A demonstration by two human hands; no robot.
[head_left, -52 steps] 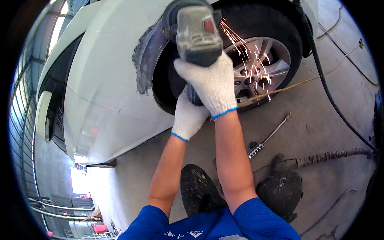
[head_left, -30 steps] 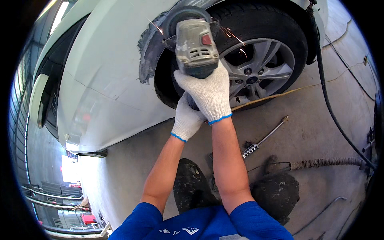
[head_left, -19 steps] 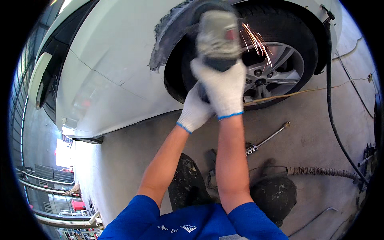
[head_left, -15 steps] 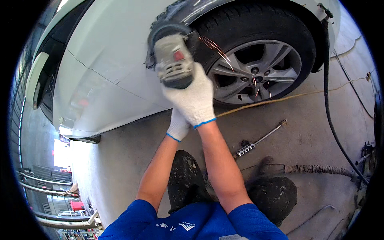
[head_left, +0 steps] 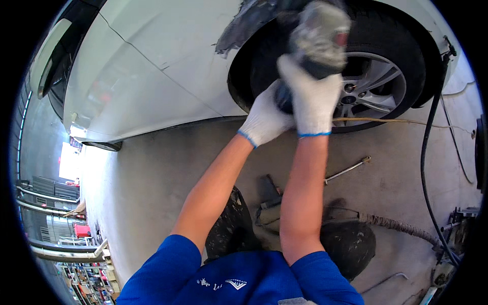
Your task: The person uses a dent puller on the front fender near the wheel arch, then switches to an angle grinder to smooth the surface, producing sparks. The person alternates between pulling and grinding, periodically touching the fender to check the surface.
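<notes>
An angle grinder (head_left: 320,38), grey and worn with a red patch on its head, is blurred by motion in front of the car wheel. Gloved in white, my right hand (head_left: 314,99) wraps round it just below its head. My left hand (head_left: 267,116), in a matching glove, is closed on the dark lower part of the grinder; its fingers are partly hidden. Behind the tool are a black tyre (head_left: 414,66) and a silver rim (head_left: 378,84). On the white car's wheel arch is a bare, scraped grey patch (head_left: 241,25), to the left of the grinder.
A metal rod tool (head_left: 348,170) lies on the concrete floor beside my right forearm, with a dark tool (head_left: 269,190) between my arms. A yellowish cord (head_left: 394,120) runs past the tyre. At right, a black hose (head_left: 424,157) hangs down near a wrapped cable (head_left: 396,223).
Both hands have moved right with the grinder, from the scraped arch to in front of the wheel. The orange sparks are gone. The view has shifted, and the dark tool on the floor has come into sight.
</notes>
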